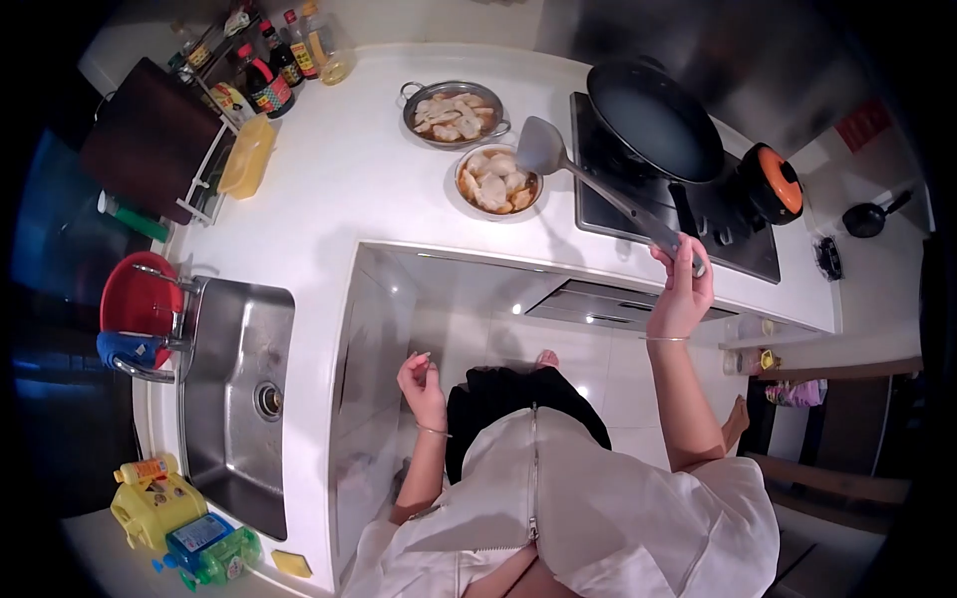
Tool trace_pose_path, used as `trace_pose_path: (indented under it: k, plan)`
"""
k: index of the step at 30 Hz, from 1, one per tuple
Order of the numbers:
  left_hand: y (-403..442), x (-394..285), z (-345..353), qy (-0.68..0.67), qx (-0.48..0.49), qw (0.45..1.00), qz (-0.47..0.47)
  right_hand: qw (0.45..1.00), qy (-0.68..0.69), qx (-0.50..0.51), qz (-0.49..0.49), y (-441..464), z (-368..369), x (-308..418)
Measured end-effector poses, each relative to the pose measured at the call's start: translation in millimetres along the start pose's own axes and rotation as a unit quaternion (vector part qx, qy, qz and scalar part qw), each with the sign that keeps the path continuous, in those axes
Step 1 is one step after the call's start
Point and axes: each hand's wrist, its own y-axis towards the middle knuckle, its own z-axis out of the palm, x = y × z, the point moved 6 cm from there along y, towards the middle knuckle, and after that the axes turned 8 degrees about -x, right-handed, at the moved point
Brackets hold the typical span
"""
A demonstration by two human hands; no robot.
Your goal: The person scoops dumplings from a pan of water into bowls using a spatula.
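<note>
My right hand (682, 294) is closed around the handle of a grey spatula (543, 148). The spatula's wide blade hangs by the two dishes of dumplings, and its shaft crosses the stove's near corner. In the smaller bowl, dumplings (495, 182) lie in brown sauce. Behind it, more dumplings (454, 117) fill a metal pan (409, 118) with two loop handles. Beyond my right hand, a black wok (653, 115) with cloudy liquid sits on the stove (618, 204), its handle pointing toward me. Down by my waist, my left hand (424, 391) has loosely curled fingers with nothing visible in them.
An orange-lidded pot (773, 184) stands right of the wok. Sauce bottles (264, 85), a yellow container (247, 157) and a rack are at the back left. A steel sink (239, 349) lies left, with detergent bottles (159, 508) and a sponge (292, 564) near it.
</note>
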Motion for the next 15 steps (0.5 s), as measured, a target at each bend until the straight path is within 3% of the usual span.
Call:
trace_pose_path:
  k: [2, 6, 9, 12, 14, 15]
  plan:
    - [-1, 1, 11, -0.002, 0.020, 1.000, -0.001, 1.000, -0.001, -0.009, -0.019, 2, -2, 8]
    - [-3, 3, 32, 0.016, 0.056, 0.998, 0.013, 0.989, 0.085, -0.108, 0.048, 26, -38, 13]
    - [-8, -1, 56, -0.002, 0.079, 0.997, 0.000, 0.929, 0.228, -0.142, 0.253, 50, -73, -17]
    - [-21, -14, 90, -0.052, 0.100, 0.994, 0.001, 0.906, 0.287, -0.161, 0.265, 69, -107, -23]
    - [-38, -40, 130, -0.003, 0.181, 0.983, -0.037, 0.916, 0.294, -0.168, 0.215, 87, -126, -13]
    - [-44, -34, 152, -0.003, 0.230, 0.973, -0.003, 0.922, 0.286, -0.173, 0.194, 97, -134, -6]
